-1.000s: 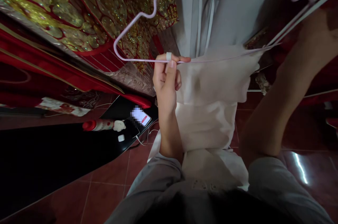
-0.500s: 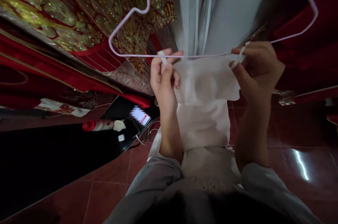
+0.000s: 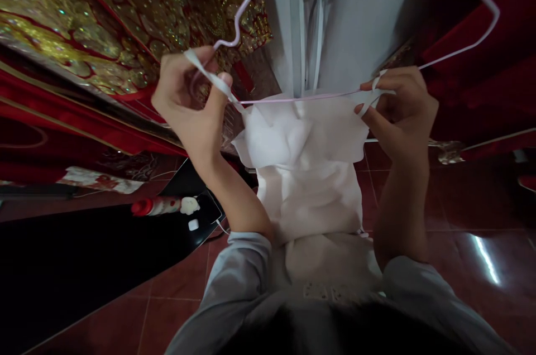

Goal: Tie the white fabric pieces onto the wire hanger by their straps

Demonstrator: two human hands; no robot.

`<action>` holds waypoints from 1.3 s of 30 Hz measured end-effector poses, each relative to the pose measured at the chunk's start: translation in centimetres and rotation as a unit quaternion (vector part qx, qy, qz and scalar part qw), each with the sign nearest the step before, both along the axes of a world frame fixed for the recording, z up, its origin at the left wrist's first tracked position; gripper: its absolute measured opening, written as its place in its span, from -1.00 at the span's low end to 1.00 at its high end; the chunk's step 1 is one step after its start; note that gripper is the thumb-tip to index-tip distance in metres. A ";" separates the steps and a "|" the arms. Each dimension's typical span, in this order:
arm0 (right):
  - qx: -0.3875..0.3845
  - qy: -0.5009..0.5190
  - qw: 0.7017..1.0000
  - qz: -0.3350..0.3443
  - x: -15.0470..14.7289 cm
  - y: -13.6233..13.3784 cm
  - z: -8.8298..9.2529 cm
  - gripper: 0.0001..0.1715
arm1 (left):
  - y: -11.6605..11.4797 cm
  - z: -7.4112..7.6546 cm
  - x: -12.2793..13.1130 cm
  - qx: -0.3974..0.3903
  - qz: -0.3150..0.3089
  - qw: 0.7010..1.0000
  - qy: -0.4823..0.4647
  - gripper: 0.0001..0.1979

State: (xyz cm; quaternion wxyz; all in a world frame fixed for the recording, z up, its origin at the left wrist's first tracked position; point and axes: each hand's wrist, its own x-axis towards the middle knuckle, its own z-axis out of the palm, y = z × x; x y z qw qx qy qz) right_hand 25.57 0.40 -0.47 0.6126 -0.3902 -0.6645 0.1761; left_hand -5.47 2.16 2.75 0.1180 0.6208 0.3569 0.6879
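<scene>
A pale purple clothes hanger (image 3: 288, 99) spans the space between my hands, its top cut off by the upper edge. My left hand (image 3: 188, 104) is closed on a white strap (image 3: 206, 71), stretched at the hanger's left end. On the right, my right hand (image 3: 404, 109) pinches another white strap (image 3: 371, 102) looped by the hanger's lower bar. Below the bar hangs a thin white garment (image 3: 307, 148), draped in folds toward my body. Fingers hide part of both hanger ends.
Gold-sequined red clothing (image 3: 138, 20) hangs on the left, and dark red cloth (image 3: 473, 81) on the right. A black table (image 3: 104, 260) at left carries a red-capped bottle (image 3: 157, 206) and a small white case (image 3: 193, 225). Red tiles (image 3: 452, 271) cover the floor.
My left hand has moved left and slightly up, pulling its strap out to the hanger's left end. The garment's upper left has spread leftward. My right hand has shifted slightly left.
</scene>
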 end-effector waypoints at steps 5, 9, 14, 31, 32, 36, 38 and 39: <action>0.004 0.003 1.000 0.001 0.0 -0.2 -0.2 -0.61 | 0.0 4.4 -0.3 -0.139 -0.036 0.988 0.064 -0.62; 0.016 -0.012 1.000 0.005 -0.1 0.0 -0.6 -0.60 | 0.6 3.6 -0.7 -0.063 -0.030 0.988 0.137 -0.75; 0.002 -0.054 0.998 -0.021 0.3 0.3 -1.3 -0.62 | 1.0 1.6 0.0 0.043 -0.014 0.986 0.163 -0.74; -0.003 -0.075 0.996 -0.049 0.1 -0.4 -1.5 -0.34 | -0.5 -3.9 3.9 -0.188 -0.114 0.904 -0.366 -0.90; 0.031 -0.052 0.996 -0.066 0.9 0.2 -1.9 -0.28 | -0.5 -4.0 4.1 -0.190 -0.123 0.905 -0.360 -0.91; 0.154 0.138 0.970 -0.129 5.3 3.2 -2.7 -0.40 | -0.4 -4.1 3.7 -0.198 -0.105 0.918 -0.327 -0.79; 0.110 0.184 0.969 -0.121 6.8 4.5 -1.8 -0.38 | -0.5 -3.9 3.5 -0.199 -0.090 0.922 -0.321 -0.85; 0.064 0.196 0.971 -0.123 7.1 4.8 -1.1 -0.31 | -0.5 -3.9 3.6 -0.189 -0.090 0.924 -0.321 -0.89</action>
